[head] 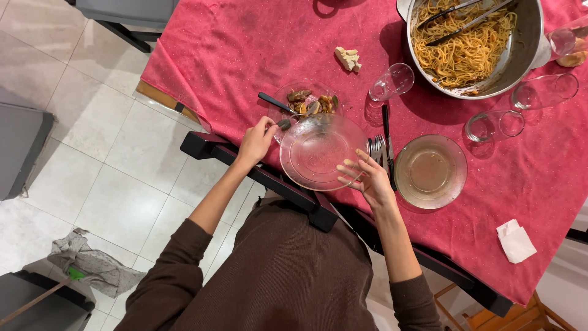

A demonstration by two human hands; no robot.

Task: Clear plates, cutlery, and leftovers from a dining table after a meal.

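Pale floor tiles (122, 141) fill the left of the view, and a table under a red cloth (257, 49) runs from the far left to the near right, its edge slanting down past a dark chair frame (288, 187).

Largest on the cloth is a wide steel pan of spaghetti (471, 46) at the far right, with metal tongs (465, 15) lying in it. Just nearer stands an empty clear glass dish (430, 171).

At the table edge, the right hand (367, 181) holds a clear round glass plate (321, 152) by its near-right rim, fingers spread under and along the edge, thumb side hidden. The plate is tilted over a second clear plate of mussel shells and scraps (309, 101) lying just beyond it. The left hand (257, 141) is closed on a dark-handled piece of cutlery (275, 104) at the tilted plate's left rim.

The held plate looks stiff, brittle and probably greasy, so it would likely slip from a fingertip hold; a firmer grip would be a thumb over the rim with fingers beneath.

Room is tight to the right: forks (375, 147) and a dark-handled knife (387, 144) lie touching the plate's edge, and three tipped clear tumblers (392, 81) lie beyond. Bread pieces (347, 59) sit further off; a white paper napkin (516, 241) lies near right. Bare cloth opens far left.
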